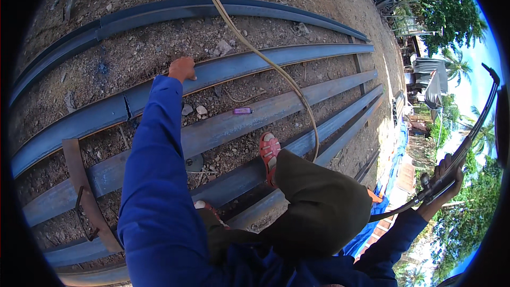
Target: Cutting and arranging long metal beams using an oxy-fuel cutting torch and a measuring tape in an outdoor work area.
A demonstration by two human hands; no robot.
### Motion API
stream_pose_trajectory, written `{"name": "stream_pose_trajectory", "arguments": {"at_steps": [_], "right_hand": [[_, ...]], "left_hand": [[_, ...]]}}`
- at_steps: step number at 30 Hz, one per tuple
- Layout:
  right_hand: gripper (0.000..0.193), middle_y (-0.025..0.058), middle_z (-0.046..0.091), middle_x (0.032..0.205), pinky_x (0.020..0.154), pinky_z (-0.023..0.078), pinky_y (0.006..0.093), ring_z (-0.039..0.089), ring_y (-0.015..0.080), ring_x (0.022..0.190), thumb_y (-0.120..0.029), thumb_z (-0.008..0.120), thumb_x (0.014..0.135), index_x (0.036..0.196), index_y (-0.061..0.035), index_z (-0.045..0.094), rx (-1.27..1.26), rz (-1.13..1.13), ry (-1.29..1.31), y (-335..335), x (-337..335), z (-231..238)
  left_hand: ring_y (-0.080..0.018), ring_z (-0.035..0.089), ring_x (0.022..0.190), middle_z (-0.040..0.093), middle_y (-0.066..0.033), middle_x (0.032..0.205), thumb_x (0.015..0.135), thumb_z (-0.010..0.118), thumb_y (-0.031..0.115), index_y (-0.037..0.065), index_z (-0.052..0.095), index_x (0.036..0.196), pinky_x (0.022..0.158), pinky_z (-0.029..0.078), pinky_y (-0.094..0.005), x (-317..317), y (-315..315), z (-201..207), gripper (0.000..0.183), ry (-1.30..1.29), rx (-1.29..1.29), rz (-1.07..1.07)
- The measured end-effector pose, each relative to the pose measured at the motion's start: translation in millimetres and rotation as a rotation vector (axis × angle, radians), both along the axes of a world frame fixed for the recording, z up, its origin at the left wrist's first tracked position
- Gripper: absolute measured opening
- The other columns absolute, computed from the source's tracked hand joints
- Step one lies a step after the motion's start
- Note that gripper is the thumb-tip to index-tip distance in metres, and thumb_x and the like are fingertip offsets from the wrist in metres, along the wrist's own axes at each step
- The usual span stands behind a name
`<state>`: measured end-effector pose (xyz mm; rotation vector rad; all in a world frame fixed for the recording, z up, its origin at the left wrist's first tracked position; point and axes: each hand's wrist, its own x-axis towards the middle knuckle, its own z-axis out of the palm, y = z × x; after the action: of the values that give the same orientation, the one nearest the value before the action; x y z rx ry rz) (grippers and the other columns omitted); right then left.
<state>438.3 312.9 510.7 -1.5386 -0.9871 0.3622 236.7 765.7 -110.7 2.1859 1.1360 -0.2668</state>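
My left hand (182,69) is closed over the far edge of a long steel beam (234,68), with the fingertips hidden behind it. A dark cut or gap crosses this beam a little to the left of the hand. Far out to the right, my right hand (446,179) holds a cutting torch (469,139) by its body, the long bent tube pointing up and away from the beams. A small purple object (243,110), shaped like a lighter, lies on the neighbouring beam (212,133).
More steel beams lie side by side on stony soil. A tan hose (249,45) loops across them. A rusty flat bar (87,191) crosses the beams at left. My sandalled foot (270,151) stands among them. A blue tarp (390,167), sheds and trees are at the right.
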Motion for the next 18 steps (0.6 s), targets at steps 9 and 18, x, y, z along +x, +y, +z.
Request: {"name": "stream_pose_trajectory", "arguments": {"at_steps": [9,18], "right_hand": [[0.086,0.0155,0.057,0.084,0.052,0.049,0.0278,0.058,0.0196,0.061,-0.003,0.054,0.073,0.152,-0.0081,0.02,0.101,0.098,-0.159,206,65,-169],[0.091,0.014,0.058,0.08,0.052,0.051,0.0281,0.058,0.0177,0.057,-0.007,0.062,0.065,0.148,-0.0038,0.025,0.089,0.242,0.289,196,24,-282]], "left_hand": [[-0.0332,0.055,0.119,0.058,-0.0141,0.127,0.066,0.084,0.038,0.003,0.06,0.118,0.096,0.047,-0.0451,-9,6,-6,0.066,0.056,0.017,-0.056],[-0.0302,0.058,0.111,0.058,-0.0157,0.124,0.083,0.07,0.035,0.002,0.06,0.11,0.086,0.049,-0.0466,16,-47,45,0.043,-0.119,0.554,-0.064]]}}
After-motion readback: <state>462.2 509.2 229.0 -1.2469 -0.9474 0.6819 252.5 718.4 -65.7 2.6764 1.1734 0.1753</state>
